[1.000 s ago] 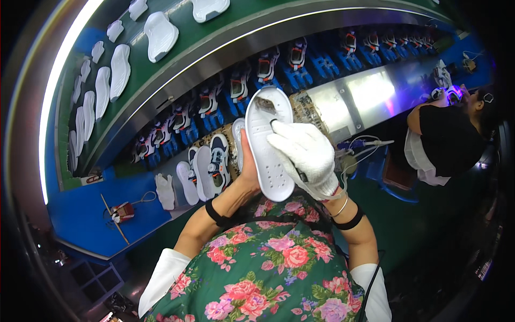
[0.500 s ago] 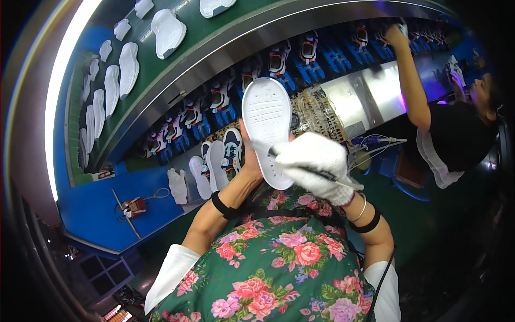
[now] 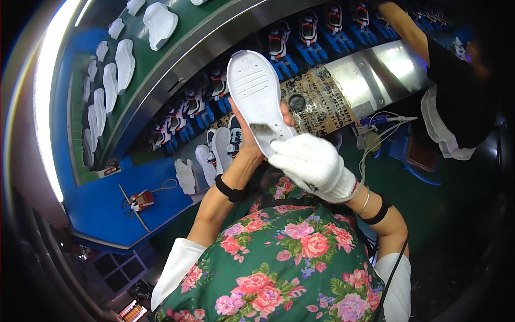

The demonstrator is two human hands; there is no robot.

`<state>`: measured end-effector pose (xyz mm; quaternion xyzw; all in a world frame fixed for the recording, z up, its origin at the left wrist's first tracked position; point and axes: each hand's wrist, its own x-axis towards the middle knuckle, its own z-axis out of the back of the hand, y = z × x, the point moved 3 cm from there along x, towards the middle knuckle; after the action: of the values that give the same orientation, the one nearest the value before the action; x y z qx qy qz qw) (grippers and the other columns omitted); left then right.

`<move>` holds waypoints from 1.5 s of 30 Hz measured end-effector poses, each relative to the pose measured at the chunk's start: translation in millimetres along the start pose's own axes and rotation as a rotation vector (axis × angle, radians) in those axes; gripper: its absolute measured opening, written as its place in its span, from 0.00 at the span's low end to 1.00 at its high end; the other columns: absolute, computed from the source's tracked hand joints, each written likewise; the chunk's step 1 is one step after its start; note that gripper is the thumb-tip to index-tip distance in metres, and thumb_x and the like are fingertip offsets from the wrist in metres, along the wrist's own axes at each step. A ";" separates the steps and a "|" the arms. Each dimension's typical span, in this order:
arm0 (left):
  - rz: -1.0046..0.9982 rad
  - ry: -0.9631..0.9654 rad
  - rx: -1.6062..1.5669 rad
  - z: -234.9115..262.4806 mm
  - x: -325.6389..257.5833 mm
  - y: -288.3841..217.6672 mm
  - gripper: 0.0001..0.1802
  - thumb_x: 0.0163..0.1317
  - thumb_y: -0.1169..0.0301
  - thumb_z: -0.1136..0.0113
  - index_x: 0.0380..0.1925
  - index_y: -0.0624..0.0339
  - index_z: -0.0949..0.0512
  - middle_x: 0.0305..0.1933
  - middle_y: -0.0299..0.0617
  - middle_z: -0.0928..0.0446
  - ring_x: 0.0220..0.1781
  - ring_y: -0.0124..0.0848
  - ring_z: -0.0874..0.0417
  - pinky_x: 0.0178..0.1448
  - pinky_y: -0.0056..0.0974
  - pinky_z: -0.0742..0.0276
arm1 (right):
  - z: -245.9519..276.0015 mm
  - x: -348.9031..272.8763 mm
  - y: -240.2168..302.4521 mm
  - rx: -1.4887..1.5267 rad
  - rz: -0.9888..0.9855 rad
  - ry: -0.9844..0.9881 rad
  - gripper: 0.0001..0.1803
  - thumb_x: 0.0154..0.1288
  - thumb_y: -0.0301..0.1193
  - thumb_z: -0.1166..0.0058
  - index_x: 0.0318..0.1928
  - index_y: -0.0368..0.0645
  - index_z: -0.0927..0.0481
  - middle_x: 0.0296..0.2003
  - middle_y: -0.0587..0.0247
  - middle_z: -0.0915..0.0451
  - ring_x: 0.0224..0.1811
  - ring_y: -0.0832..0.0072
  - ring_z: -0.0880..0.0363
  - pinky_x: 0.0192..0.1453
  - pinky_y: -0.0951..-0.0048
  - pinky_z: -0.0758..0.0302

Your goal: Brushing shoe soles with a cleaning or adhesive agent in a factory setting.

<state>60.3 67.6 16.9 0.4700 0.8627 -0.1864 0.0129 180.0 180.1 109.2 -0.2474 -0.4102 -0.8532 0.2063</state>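
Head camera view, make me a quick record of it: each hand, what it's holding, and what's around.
Left hand: bare, gripping the white shoe sole
Right hand: gloved in white, holding a brush, dark bristles at the sole
Sole: grooved face toward the camera
Upper left: white soles on a green surface
Lower left: blue table
Beyond the hands: shoes on blue stands
Right: co-worker in a dark top

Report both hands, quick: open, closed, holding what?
Left hand: closed around the sole, thumb and fingers at its edges.
Right hand: gloved, closed on a brush, its bristles over the sole.
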 end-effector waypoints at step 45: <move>0.456 -0.259 -0.002 67.3 -10.5 31.8 0.28 0.78 0.54 0.54 0.66 0.63 0.31 0.60 0.65 0.24 0.51 0.55 0.15 0.47 0.50 0.09 | 43.5 -17.3 -43.2 0.182 -0.429 -0.277 0.09 0.55 0.24 0.32 0.39 0.43 0.11 0.38 0.57 0.12 0.43 0.63 0.13 0.51 0.65 0.18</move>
<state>81.8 52.2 -53.4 0.6246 0.7258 -0.2362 0.1653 180.7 242.6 96.6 -0.2497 -0.5524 -0.7951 -0.0160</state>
